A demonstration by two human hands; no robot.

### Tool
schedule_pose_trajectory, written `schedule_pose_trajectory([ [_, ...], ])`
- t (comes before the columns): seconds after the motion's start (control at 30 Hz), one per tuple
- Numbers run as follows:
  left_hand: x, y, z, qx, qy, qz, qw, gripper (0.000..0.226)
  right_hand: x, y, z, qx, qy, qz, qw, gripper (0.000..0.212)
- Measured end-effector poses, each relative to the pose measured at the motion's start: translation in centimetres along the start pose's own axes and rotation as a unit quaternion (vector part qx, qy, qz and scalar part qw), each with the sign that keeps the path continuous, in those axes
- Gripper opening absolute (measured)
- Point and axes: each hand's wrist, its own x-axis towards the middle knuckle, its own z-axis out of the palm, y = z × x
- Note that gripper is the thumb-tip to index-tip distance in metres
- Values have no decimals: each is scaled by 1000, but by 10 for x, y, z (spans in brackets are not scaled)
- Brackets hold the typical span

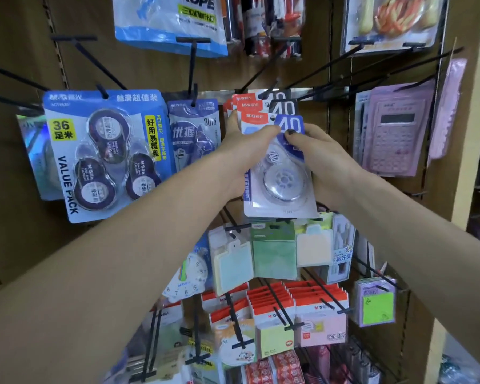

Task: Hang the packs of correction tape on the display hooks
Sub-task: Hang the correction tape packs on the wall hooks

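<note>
Both my hands hold a stack of correction tape packs point(281, 178) in front of the display wall. The packs have red and blue tops marked 40, and a clear blister shows a round tape wheel. My left hand point(244, 153) grips the stack's left side, thumb across the front pack's top. My right hand point(319, 159) grips the right side, thumb on the blue 40 label. More packs of the same kind point(280, 102) fan out behind. A black display hook point(257, 76) reaches out just above them; I cannot tell whether any pack hangs on it.
A blue value pack of three tapes point(103, 151) hangs at left, and a smaller blue tape pack point(194, 131) hangs beside it. Pink calculators point(396, 134) hang at right. Sticky notes point(272, 253) and red-topped packs point(297, 306) fill the hooks below. Bare black hooks point(372, 76) jut out at upper right.
</note>
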Motion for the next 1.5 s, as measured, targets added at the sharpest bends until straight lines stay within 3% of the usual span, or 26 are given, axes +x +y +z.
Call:
schedule_pose_trajectory([
  [0.13,11,7,-8,-17,-13,-63,998,31,23,-5,4,-42,-10,42,998,29],
  [0.2,12,7,-10,-16,-2,-92,996,17,31,-5,6,-74,-17,62,995,32],
  [0.57,13,-2,-1,-37,18,-98,994,49,35,3,-1,-78,-35,65,994,30],
  [0.83,-12,-16,1,-40,11,-54,998,68,0,4,-11,1,-46,34,998,26],
  [1.0,-37,-22,-1,-38,27,34,998,57,-22,5,-13,-5,-46,-58,997,25],
  [1.2,-46,-18,-1,3,24,138,990,64,-33,8,-14,-28,-36,-176,983,33],
  [1.37,-44,-5,0,17,26,156,987,51,-26,0,-10,-15,-19,-191,981,32],
  [1.5,-42,3,-2,30,37,139,989,56,-21,-7,-8,-16,-6,-180,983,29],
])
